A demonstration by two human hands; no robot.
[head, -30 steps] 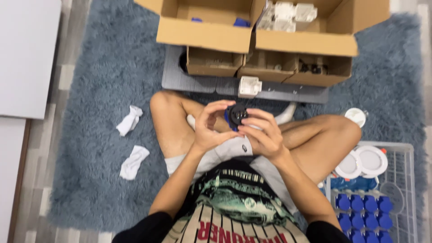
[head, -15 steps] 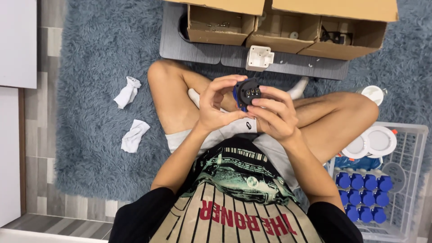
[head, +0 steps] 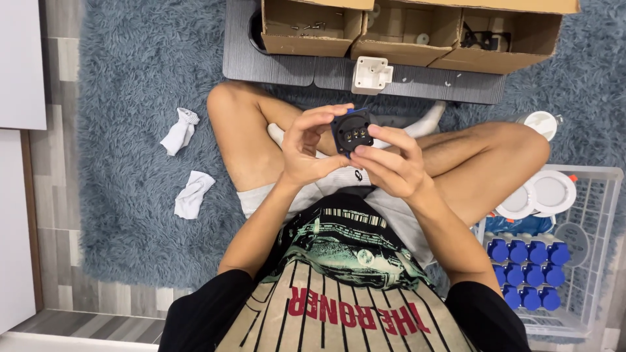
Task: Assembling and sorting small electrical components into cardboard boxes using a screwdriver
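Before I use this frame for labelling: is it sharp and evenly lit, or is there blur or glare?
Head view: soft, even light with faint shadows; the black square part between the left hand and right hand is sharp, no motion blur; no glare on the white discs; straight edges bow slightly from the wide lens.

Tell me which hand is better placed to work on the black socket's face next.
Right, probably. The left hand wraps the black socket from its side and steadies it, while the right hand pinches only the lower edge, fingertips nearest the face, so easier to free.
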